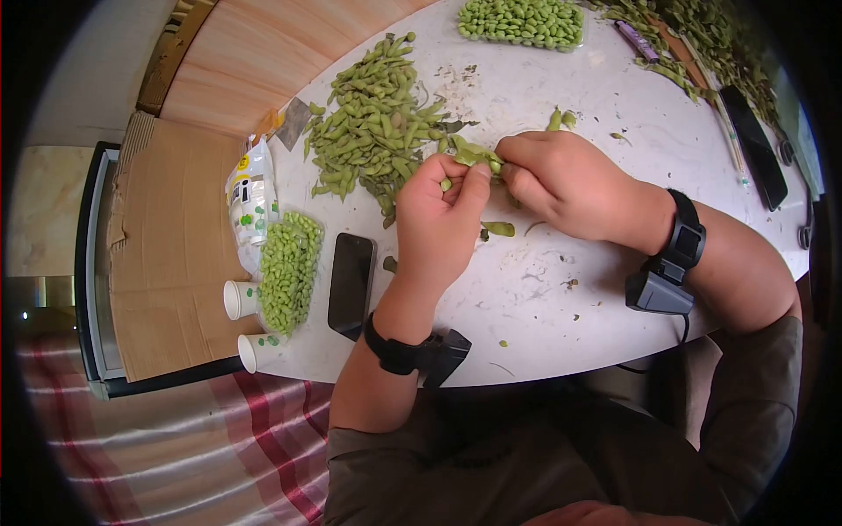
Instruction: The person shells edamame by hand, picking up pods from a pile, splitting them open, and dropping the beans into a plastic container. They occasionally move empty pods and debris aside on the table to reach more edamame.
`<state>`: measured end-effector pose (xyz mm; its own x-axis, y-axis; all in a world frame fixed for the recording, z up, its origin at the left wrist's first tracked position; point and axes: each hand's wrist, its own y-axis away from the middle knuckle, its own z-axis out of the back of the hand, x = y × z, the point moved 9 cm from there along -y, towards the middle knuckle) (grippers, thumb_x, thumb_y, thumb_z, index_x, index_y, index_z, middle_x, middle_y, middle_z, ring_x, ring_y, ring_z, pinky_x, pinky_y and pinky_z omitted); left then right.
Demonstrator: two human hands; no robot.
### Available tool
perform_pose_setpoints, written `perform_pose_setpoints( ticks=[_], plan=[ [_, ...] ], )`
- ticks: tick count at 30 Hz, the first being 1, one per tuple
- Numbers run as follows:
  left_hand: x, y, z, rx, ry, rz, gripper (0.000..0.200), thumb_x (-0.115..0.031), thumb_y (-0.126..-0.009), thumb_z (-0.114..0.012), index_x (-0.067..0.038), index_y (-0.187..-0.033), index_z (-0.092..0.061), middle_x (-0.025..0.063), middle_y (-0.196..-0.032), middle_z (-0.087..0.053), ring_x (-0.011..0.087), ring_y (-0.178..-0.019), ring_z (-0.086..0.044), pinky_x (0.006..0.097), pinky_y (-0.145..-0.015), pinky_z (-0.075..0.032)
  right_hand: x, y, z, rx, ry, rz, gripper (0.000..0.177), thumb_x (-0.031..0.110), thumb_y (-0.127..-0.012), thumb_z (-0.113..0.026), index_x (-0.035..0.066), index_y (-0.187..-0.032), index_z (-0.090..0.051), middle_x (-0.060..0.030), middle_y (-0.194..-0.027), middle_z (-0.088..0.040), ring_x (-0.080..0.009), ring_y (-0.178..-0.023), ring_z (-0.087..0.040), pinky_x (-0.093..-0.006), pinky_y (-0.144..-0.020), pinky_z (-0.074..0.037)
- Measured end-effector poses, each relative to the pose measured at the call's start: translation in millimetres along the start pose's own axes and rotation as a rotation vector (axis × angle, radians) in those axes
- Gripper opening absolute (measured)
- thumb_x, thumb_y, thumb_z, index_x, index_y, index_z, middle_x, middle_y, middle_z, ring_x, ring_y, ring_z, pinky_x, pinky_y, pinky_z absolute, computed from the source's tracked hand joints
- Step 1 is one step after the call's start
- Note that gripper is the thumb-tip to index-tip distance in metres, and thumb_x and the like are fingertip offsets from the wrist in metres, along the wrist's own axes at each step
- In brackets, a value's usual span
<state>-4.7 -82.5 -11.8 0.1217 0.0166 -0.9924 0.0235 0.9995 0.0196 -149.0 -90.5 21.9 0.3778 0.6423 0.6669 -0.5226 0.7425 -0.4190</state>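
Both hands meet over the middle of the white table (561, 324), fingers pinched on one green soybean pod (474, 154). My left hand (443, 206) is closed on the pod's left part, and a green bean (445, 185) shows between its fingers. My right hand (561, 180) is closed on the pod's right end, where a pale bean shows at the fingertips. A large heap of soybean pods (377, 118) lies just left of and beyond my left hand. Below the fingers lies a loose pod (499, 229). Two more small pods (561, 119) lie beyond my right hand.
Shelled beans fill a clear tray (520, 24) at the far edge and another tray (291, 272) at left. Near these are a phone (352, 285), paper cups (241, 300) and a white bag (253, 197). At right lie a second phone (754, 145), a purple lighter-like object (637, 41) and leafy stalks (724, 44).
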Motion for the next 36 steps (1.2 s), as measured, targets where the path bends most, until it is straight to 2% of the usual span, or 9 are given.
perform_pose_setpoints(
  ticks=[4,6,15,18,21,28,30,34,36],
  plan=[
    [3,1,-4,0.077,0.215,0.130,0.016,-0.012,-0.101,-0.066,-0.005,-0.089,-0.058,-0.0070,-0.064,-0.047,0.0018,-0.051,-0.037,0.0222,-0.046,-0.031,-4,-2,-2,0.067,-0.234,-0.063,0.023,0.016,-0.097,-0.051,-0.003,-0.086,-0.057,-0.0261,-0.077,-0.061,-0.0469,-0.075,-0.059,-0.0522,-0.072,-0.048],
    [6,1,-9,0.107,0.210,0.183,0.018,-0.013,-0.105,-0.058,-0.009,-0.089,-0.053,-0.0063,-0.065,-0.040,0.0029,-0.052,-0.027,0.0222,-0.044,-0.024,-2,-3,-1,0.063,-0.191,-0.043,0.024,0.017,-0.097,-0.051,-0.003,-0.086,-0.058,-0.0257,-0.077,-0.062,-0.0465,-0.075,-0.059,-0.0521,-0.071,-0.049],
    [10,12,-19,0.131,0.282,0.336,0.023,-0.022,-0.108,-0.054,-0.011,-0.088,-0.050,-0.0056,-0.068,-0.036,0.0043,-0.053,-0.031,0.0223,-0.042,-0.026,-3,-2,3,-0.035,0.019,-0.029,0.021,0.015,-0.096,-0.057,-0.001,-0.082,-0.057,-0.0203,-0.070,-0.058,-0.0419,-0.065,-0.058,-0.0480,-0.061,-0.047],
    [12,10,-24,0.184,0.156,0.261,0.027,-0.028,-0.108,-0.054,-0.011,-0.087,-0.048,-0.0048,-0.069,-0.036,0.0047,-0.054,-0.032,0.0226,-0.042,-0.026,-2,-1,4,-0.050,0.034,-0.008,0.020,0.015,-0.096,-0.058,-0.001,-0.084,-0.059,-0.0201,-0.071,-0.060,-0.0415,-0.065,-0.059,-0.0474,-0.061,-0.048],
    [16,11,-23,0.156,0.331,0.353,0.023,-0.025,-0.107,-0.051,-0.012,-0.088,-0.047,-0.0034,-0.070,-0.037,0.0054,-0.056,-0.033,0.0227,-0.042,-0.026,0,-2,6,-0.071,-0.004,-0.011,0.018,0.016,-0.096,-0.060,-0.001,-0.088,-0.061,-0.0197,-0.073,-0.062,-0.0403,-0.067,-0.061,-0.0459,-0.061,-0.049],
    [17,15,-29,0.257,0.403,0.401,0.021,-0.019,-0.103,-0.048,-0.012,-0.086,-0.039,-0.0011,-0.073,-0.040,0.0075,-0.056,-0.033,0.0245,-0.044,-0.027,3,-1,5,-0.059,-0.092,0.017,0.016,0.016,-0.097,-0.063,0.001,-0.099,-0.059,-0.0166,-0.075,-0.066,-0.0363,-0.068,-0.065,-0.0427,-0.060,-0.049],
    [22,20,-35,0.292,0.499,0.547,0.022,-0.021,-0.103,-0.047,-0.012,-0.085,-0.037,-0.0013,-0.072,-0.039,0.0070,-0.055,-0.032,0.0240,-0.043,-0.026,3,-1,6,-0.078,-0.074,0.005,0.016,0.017,-0.096,-0.063,0.001,-0.097,-0.060,-0.0181,-0.077,-0.066,-0.0394,-0.070,-0.065,-0.0460,-0.063,-0.051],
    [19,16,-32,0.278,0.459,0.468,0.013,-0.019,-0.102,-0.042,-0.009,-0.097,-0.048,-0.0023,-0.079,-0.040,0.0066,-0.057,-0.033,0.0216,-0.041,-0.025,-8,-2,13,-0.152,0.004,-0.117,0.015,0.016,-0.094,-0.061,0.002,-0.097,-0.062,-0.0199,-0.083,-0.067,-0.0424,-0.077,-0.066,-0.0493,-0.068,-0.052],
    [15,9,-24,0.299,0.391,0.352,0.019,-0.018,-0.101,-0.042,-0.004,-0.107,-0.052,-0.0031,-0.079,-0.040,0.0063,-0.057,-0.032,0.0211,-0.041,-0.025,-14,-5,19,-0.206,0.131,-0.047,0.014,0.015,-0.094,-0.061,0.001,-0.097,-0.063,-0.0202,-0.086,-0.067,-0.0422,-0.080,-0.066,-0.0492,-0.071,-0.053]
  ],
)
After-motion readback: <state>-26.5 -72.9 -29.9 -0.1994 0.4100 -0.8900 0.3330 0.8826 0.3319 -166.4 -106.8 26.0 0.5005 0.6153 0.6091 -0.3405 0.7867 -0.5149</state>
